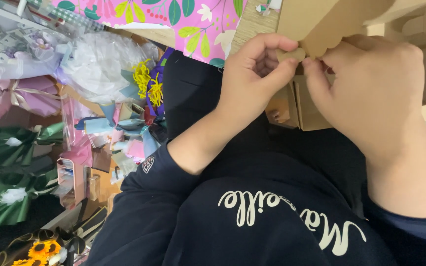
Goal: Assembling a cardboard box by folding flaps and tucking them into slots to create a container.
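A brown cardboard piece [321, 22] with a scalloped edge sits above my lap, with more folded cardboard [309, 106] below it. My left hand [252, 79] pinches a small rounded cardboard tab [292, 53] between thumb and forefinger. My right hand [371, 93] meets it from the right, its fingertips pressed on the same tab and on the scalloped edge. Both arms wear dark navy sleeves. The rest of the cardboard runs out of view at the top right.
To the left lies a heap of gift wrap and craft scraps: white and lilac tissue [35, 54], green paper [11, 162], yellow shredded strands [146, 81], pastel offcuts [119, 133]. Pink floral paper [173, 19] spreads at the top. Sunflowers [43, 251] show bottom left.
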